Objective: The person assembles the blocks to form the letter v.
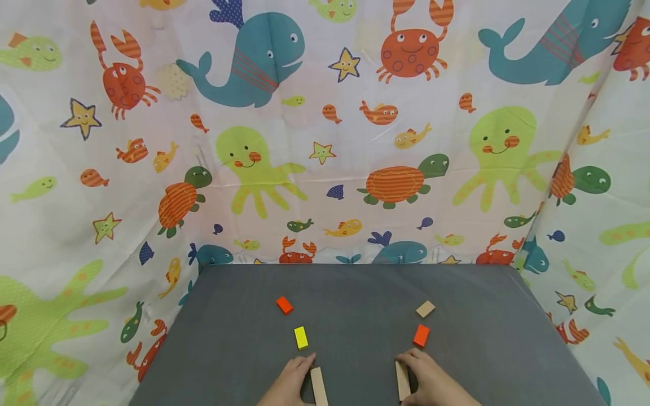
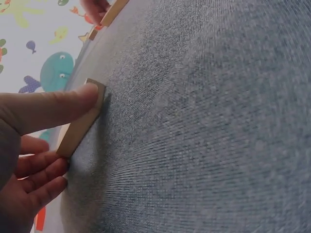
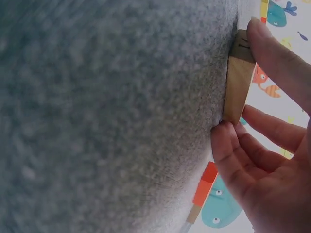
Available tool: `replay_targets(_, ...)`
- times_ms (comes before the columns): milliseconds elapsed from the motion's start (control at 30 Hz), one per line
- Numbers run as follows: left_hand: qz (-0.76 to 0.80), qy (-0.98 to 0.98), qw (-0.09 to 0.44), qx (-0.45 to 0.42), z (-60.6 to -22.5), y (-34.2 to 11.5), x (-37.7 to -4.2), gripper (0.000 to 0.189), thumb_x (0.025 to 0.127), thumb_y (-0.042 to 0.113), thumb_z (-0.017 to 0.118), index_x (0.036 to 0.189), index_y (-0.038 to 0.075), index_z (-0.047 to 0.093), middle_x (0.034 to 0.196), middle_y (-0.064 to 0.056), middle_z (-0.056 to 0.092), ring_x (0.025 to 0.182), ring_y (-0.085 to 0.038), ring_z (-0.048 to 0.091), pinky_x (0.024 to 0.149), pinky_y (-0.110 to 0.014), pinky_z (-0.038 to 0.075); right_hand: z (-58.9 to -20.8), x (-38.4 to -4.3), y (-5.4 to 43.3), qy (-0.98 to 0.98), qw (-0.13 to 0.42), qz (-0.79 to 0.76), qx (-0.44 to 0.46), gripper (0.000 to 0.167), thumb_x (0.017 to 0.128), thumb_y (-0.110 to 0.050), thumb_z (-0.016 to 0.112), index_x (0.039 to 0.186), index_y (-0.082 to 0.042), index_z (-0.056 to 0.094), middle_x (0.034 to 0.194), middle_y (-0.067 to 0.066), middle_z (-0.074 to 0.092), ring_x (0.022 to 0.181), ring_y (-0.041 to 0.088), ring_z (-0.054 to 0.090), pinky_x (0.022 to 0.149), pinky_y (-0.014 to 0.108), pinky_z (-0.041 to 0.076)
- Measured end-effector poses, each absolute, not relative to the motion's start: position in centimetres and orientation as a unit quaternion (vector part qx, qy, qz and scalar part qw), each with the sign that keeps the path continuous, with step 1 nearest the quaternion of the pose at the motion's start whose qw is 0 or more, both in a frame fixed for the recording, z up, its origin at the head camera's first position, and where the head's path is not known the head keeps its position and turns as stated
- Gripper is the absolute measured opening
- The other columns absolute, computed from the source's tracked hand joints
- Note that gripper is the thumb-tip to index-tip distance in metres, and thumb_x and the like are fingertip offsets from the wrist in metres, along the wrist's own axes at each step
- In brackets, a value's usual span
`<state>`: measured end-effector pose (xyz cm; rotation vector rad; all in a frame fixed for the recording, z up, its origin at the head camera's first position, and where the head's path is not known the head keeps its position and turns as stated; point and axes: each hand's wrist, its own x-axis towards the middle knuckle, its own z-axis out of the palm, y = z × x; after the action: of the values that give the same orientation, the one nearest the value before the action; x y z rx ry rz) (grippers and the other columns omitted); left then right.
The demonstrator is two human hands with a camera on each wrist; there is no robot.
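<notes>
The left hand (image 1: 293,379) grasps a long, pale natural-wood rectangular block (image 1: 319,387) by its two ends: in the left wrist view the thumb presses one end and the fingertips meet the other. The right hand (image 1: 433,378) grasps a second long rectangular block of pale bare wood (image 1: 403,380) likewise, thumb on one end and fingertips at the opposite one; dark marks show on the end under the thumb in the right wrist view. Both blocks sit low at the dark grey cloth-covered surface (image 1: 363,316), towards the person's side, with their lengths running roughly towards the far edge and a wide bare stretch of grey between them.

Just beyond the left hand lies a bright yellow rectangular block (image 1: 301,338), and past it, nearer the far left corner, an orange-red rectangular block (image 1: 284,305) set at a slant. Just beyond the right hand lies another rectangular block, red (image 1: 421,335), and past that a short tan wooden block (image 1: 425,308), slanted, on the side of the far right corner. These four are apart from one another.

Behind the far edge and along both side edges hangs a white curtain (image 1: 304,121) printed with whales, crabs, octopuses, turtles, fish and starfish.
</notes>
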<state>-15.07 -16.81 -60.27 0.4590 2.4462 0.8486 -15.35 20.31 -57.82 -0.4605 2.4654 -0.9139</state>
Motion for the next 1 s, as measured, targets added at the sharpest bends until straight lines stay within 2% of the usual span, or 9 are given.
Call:
replay_targets(167, 0.329, 0.897, 0.241, 0.170, -60.2, -16.8, -15.0, 0.082, 0.074, 0.052, 0.086, 0.137, 0.007, 0.060, 0.116, 0.002, 0.055, 0.100, -0.011, 0.051, 0.089, -0.035, 0.052, -57.8, -15.4, 20.3, 0.886, 0.231, -0.361, -0.176, 0.073, 0.068, -0.025, 0.094, 0.129, -0.001, 0.062, 0.116, 0.008, 0.058, 0.094, 0.023, 0.056, 0.076, 0.039, 0.054)
replay_targets(333, 0.336, 0.904, 0.210, 0.157, -60.1, -16.3, -14.8, 0.074, 0.076, 0.045, 0.088, 0.134, 0.007, 0.061, 0.119, -0.001, 0.053, 0.100, -0.016, 0.055, 0.091, -0.041, 0.053, -58.0, -15.2, 20.2, 0.863, 0.235, -0.407, -0.186, 0.076, 0.069, -0.022, 0.094, 0.132, 0.003, 0.060, 0.117, 0.009, 0.056, 0.084, 0.018, 0.056, 0.067, 0.028, 0.052)
replay_targets(433, 0.338, 0.909, 0.208, 0.132, -59.9, -15.6, -14.9, 0.076, 0.075, 0.041, 0.088, 0.136, 0.007, 0.059, 0.125, -0.004, 0.052, 0.106, -0.023, 0.056, 0.094, -0.049, 0.052, -57.9, -15.1, 20.0, 0.858, 0.236, -0.417, -0.184, 0.077, 0.071, -0.021, 0.092, 0.135, 0.005, 0.058, 0.119, 0.011, 0.056, 0.082, 0.016, 0.056, 0.066, 0.026, 0.051)
replay_targets(567, 0.340, 0.913, 0.196, 0.113, -59.9, -14.5, -15.0, 0.079, 0.075, 0.046, 0.087, 0.137, 0.008, 0.057, 0.130, -0.007, 0.051, 0.114, -0.030, 0.055, 0.097, -0.054, 0.049, -57.8, -14.9, 19.6, 0.865, 0.219, -0.415, -0.180, 0.079, 0.073, -0.024, 0.091, 0.136, 0.008, 0.056, 0.120, 0.012, 0.054, 0.082, 0.013, 0.053, 0.065, 0.025, 0.048)
replay_targets(767, 0.329, 0.924, 0.152, 0.124, -60.3, -12.7, -15.1, 0.080, 0.076, 0.055, 0.082, 0.135, 0.008, 0.057, 0.127, -0.005, 0.051, 0.113, -0.027, 0.053, 0.097, -0.051, 0.050, -58.0, -14.7, 19.2, 0.863, 0.197, -0.425, -0.189, 0.084, 0.074, -0.023, 0.091, 0.138, 0.014, 0.050, 0.120, 0.014, 0.052, 0.076, 0.008, 0.054, 0.063, 0.023, 0.049)
replay_targets(1000, 0.316, 0.929, 0.125, 0.145, -60.6, -11.5, -15.9, 0.079, 0.077, 0.055, 0.081, 0.137, 0.009, 0.057, 0.123, -0.003, 0.051, 0.109, -0.022, 0.053, 0.096, -0.045, 0.052, -58.2, -15.2, 18.2, 0.863, 0.198, -0.424, -0.189, 0.086, 0.072, -0.021, 0.092, 0.137, 0.017, 0.050, 0.119, 0.018, 0.052, 0.072, 0.008, 0.055, 0.061, 0.024, 0.051)
